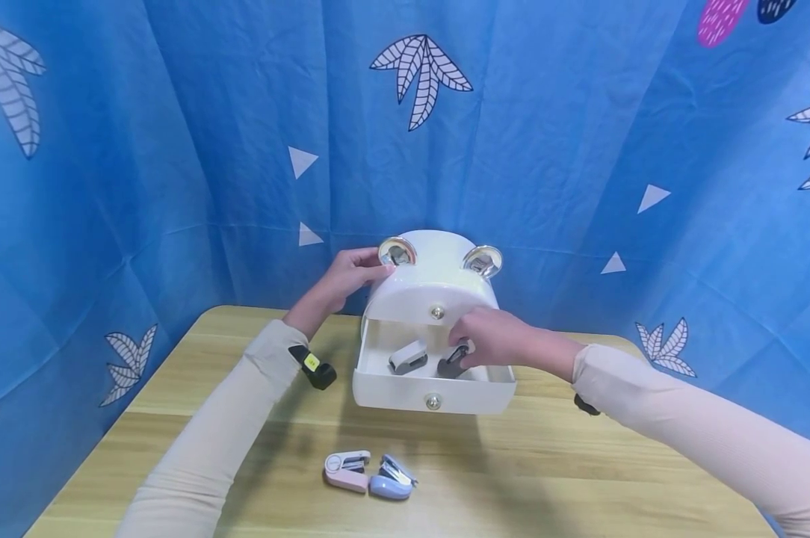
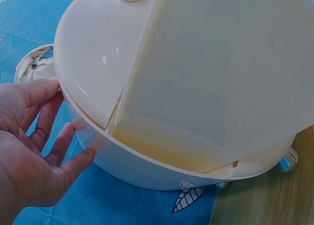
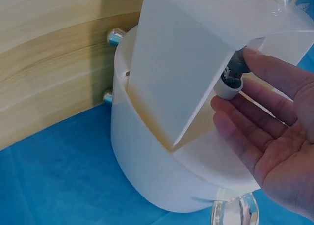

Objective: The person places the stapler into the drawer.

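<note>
A white rounded storage box [image 1: 438, 258] with shiny ears stands at the table's back, its lower drawer [image 1: 391, 392] pulled out. My left hand [image 1: 351, 276] rests its extended fingers against the box's side, beside the left ear [image 1: 397, 252]. My right hand [image 1: 492, 336] reaches into the drawer and pinches a dark grey mini stapler [image 1: 450, 364]; in the right wrist view the thumb [image 3: 274, 70] lies on its dark part. Left of it in the drawer lies a white and grey mini stapler [image 1: 408, 356].
On the table [image 1: 297, 426] in front of the drawer lie a pink and white mini stapler [image 1: 347, 471] and a blue one [image 1: 391, 480], side by side. A blue patterned curtain [image 1: 546, 149] hangs behind the table. Round knobs sit on the drawer fronts.
</note>
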{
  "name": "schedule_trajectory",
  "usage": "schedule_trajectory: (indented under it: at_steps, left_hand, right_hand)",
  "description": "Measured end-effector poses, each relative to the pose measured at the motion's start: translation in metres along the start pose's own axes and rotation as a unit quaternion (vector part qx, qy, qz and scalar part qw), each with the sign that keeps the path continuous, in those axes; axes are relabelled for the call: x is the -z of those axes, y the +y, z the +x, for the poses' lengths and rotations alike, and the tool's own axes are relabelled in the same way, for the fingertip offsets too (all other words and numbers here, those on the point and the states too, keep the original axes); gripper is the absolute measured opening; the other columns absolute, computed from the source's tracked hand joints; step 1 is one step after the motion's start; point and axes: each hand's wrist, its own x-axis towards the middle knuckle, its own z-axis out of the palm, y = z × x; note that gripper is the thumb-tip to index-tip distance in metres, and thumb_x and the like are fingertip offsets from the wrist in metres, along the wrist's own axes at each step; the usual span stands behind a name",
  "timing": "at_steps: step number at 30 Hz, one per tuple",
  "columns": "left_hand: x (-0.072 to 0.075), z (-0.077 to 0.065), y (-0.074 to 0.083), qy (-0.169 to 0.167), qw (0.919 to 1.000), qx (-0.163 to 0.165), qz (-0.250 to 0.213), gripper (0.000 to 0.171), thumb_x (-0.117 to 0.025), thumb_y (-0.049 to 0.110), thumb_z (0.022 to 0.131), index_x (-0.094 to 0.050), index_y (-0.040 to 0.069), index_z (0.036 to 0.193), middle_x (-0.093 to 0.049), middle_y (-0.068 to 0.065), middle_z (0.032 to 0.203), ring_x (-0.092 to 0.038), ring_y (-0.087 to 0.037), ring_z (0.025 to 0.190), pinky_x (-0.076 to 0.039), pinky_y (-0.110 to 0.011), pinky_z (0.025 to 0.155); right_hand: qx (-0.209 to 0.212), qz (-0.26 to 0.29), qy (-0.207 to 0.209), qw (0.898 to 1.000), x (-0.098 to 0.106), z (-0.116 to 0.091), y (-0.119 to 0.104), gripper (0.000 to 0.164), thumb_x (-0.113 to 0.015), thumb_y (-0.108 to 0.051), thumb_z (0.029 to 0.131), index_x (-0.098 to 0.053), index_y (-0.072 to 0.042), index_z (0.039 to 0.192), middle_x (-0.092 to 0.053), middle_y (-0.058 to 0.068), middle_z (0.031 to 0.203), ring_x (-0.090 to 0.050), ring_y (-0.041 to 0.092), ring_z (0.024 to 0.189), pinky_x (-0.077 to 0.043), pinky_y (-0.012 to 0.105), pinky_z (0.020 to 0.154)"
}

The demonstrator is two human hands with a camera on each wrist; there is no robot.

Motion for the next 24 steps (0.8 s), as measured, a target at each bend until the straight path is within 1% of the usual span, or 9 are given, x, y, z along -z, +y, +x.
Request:
schedule_trajectory:
  at_steps: [3, 6, 10, 13, 16, 20, 24]
  left_hand:
    - [0.000, 0.000, 0.001, -0.001, 1.0000, -0.002, -0.004, 0.043, -0.069, 0.020, 0.097, -0.063, 0.006, 0.137, -0.064, -0.017, 0.138, -0.057, -0.030, 0.130, -0.044, -0.051, 0.114]
    - [0.000, 0.000, 0.001, -0.001, 1.0000, -0.002, -0.006, 0.044, -0.069, 0.020, 0.097, -0.062, 0.006, 0.138, -0.063, -0.018, 0.138, -0.057, -0.031, 0.130, -0.044, -0.050, 0.114]
    - [-0.001, 0.000, 0.001, 0.000, 1.0000, 0.004, -0.007, 0.044, -0.070, 0.020, 0.097, -0.062, 0.006, 0.138, -0.063, -0.017, 0.138, -0.056, -0.031, 0.130, -0.043, -0.051, 0.115]
    - [-0.001, -0.001, 0.001, 0.000, 1.0000, 0.004, -0.005, 0.043, -0.070, 0.020, 0.097, -0.063, 0.006, 0.137, -0.063, -0.018, 0.138, -0.057, -0.031, 0.129, -0.044, -0.051, 0.114]
    - [-0.001, -0.001, 0.001, 0.000, 1.0000, 0.003, -0.001, 0.043, -0.070, 0.021, 0.097, -0.063, 0.007, 0.137, -0.064, -0.017, 0.137, -0.057, -0.030, 0.128, -0.044, -0.051, 0.114]
    - [-0.001, -0.001, 0.000, 0.005, 1.0000, 0.000, 0.008, 0.043, -0.071, 0.022, 0.096, -0.064, 0.008, 0.136, -0.066, -0.014, 0.135, -0.059, -0.027, 0.126, -0.045, -0.051, 0.113]
    - [-0.001, 0.000, 0.001, 0.004, 1.0000, -0.002, 0.007, 0.043, -0.071, 0.022, 0.096, -0.064, 0.007, 0.136, -0.066, -0.015, 0.135, -0.059, -0.027, 0.126, -0.046, -0.050, 0.113]
  right_hand:
    - [-0.015, -0.019, 0.002, 1.000, -0.001, -0.002, 0.001, 0.016, -0.088, -0.008, 0.072, -0.079, -0.009, 0.085, -0.075, -0.002, 0.080, -0.059, 0.010, 0.071, -0.052, 0.026, 0.068]
    - [-0.020, -0.032, 0.005, 0.999, -0.003, -0.002, 0.001, 0.015, -0.088, -0.007, 0.071, -0.077, -0.009, 0.081, -0.073, -0.002, 0.075, -0.052, 0.009, 0.067, -0.048, 0.025, 0.064]
    - [-0.018, -0.035, 0.007, 0.999, -0.011, -0.002, 0.003, 0.016, -0.087, -0.004, 0.070, -0.076, -0.008, 0.081, -0.073, 0.000, 0.075, -0.053, 0.010, 0.067, -0.049, 0.026, 0.065]
    - [-0.021, -0.031, 0.005, 0.999, -0.014, -0.002, 0.004, 0.015, -0.085, -0.003, 0.071, -0.077, -0.007, 0.083, -0.073, 0.002, 0.076, -0.054, 0.011, 0.067, -0.049, 0.027, 0.065]
    - [-0.025, -0.024, 0.008, 0.999, -0.013, -0.001, 0.005, 0.014, -0.083, -0.003, 0.074, -0.078, -0.007, 0.086, -0.074, 0.003, 0.079, -0.055, 0.011, 0.069, -0.050, 0.026, 0.065]
    - [-0.029, -0.011, 0.016, 0.999, -0.008, -0.001, 0.003, 0.015, -0.085, -0.005, 0.075, -0.078, -0.007, 0.088, -0.075, 0.004, 0.082, -0.058, 0.011, 0.071, -0.051, 0.027, 0.067]
    - [-0.028, -0.003, 0.020, 0.999, -0.005, 0.000, 0.002, 0.015, -0.087, -0.006, 0.074, -0.077, -0.009, 0.085, -0.073, 0.001, 0.079, -0.056, 0.011, 0.071, -0.050, 0.026, 0.066]
